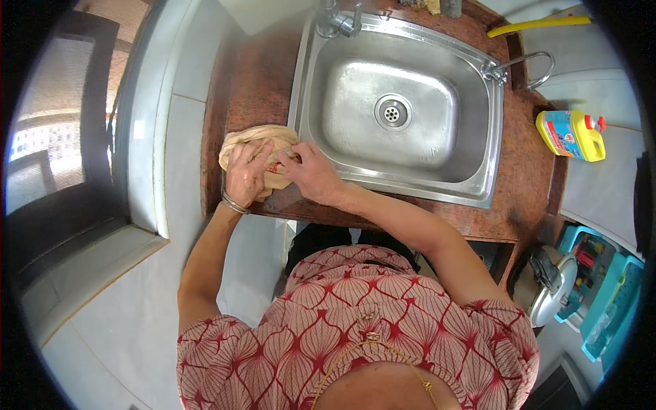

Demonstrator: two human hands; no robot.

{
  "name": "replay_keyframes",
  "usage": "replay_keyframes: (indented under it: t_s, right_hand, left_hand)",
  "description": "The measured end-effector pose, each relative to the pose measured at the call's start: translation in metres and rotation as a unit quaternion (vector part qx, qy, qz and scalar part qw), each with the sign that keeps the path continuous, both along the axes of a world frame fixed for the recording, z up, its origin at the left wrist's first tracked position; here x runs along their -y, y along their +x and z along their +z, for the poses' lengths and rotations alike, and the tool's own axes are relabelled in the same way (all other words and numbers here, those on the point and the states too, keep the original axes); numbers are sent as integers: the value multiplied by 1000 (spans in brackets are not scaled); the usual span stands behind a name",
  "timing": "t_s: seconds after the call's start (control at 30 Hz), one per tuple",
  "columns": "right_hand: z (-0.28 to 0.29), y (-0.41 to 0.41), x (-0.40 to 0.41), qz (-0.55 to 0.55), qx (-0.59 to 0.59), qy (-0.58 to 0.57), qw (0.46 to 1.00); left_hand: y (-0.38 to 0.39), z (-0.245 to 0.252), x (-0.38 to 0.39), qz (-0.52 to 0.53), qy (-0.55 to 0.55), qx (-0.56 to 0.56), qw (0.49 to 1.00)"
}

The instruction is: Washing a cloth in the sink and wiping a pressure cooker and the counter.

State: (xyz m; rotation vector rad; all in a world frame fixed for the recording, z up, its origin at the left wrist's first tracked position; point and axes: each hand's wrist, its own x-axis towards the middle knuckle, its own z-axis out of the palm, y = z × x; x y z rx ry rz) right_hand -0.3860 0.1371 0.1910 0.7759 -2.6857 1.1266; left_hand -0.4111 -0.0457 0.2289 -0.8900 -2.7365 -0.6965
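A bunched beige cloth (256,134) with a small red mark lies on the reddish-brown countertop (256,82), left of the steel sink. My left hand (247,171), with metal bangles at the wrist, presses on the cloth with its fingers spread over it. From the other side, my right hand (313,174) pinches the cloth's right edge, close to the sink's left front corner. The fingertips of both hands nearly meet over the fabric. Part of the cloth is hidden under the hands.
The stainless steel sink (353,148) has a round drain (392,114). One tap (338,23) stands at its back left, a curved spout (533,56) at its right. Further right are a yellow bottle (584,137), a pressure cooker (556,292) and turquoise baskets (597,307). A window (51,118) is at left.
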Motion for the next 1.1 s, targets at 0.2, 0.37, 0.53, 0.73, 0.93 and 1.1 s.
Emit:
replay_keyframes:
  t_s: [0.2, 0.37, 0.53, 0.73, 0.93, 1.1]
  right_hand:
    - [28, -59, -6, -63, 35, -163, 984]
    - [22, -158, -9, -56, -58, -32, 996]
    - [0, -146, 11, -56, -156, 167, 972]
    - [7, -80, 24, 15, -158, 143, 977]
    - [7, -10, 36, 93, -148, 126, 976]
    - [4, 15, 26, 127, -162, 105, 973]
  left_hand:
    - [-82, 24, -13, -76, 31, -97, 992]
    - [-156, 24, -43, 79, -123, -102, 984]
    - [-127, -27, -31, 95, -116, -130, 980]
    - [-44, -16, -12, 140, -100, -32, 984]
    - [50, -21, 1, 208, -127, -51, 969]
    - [97, -26, -18, 268, -135, -73, 951]
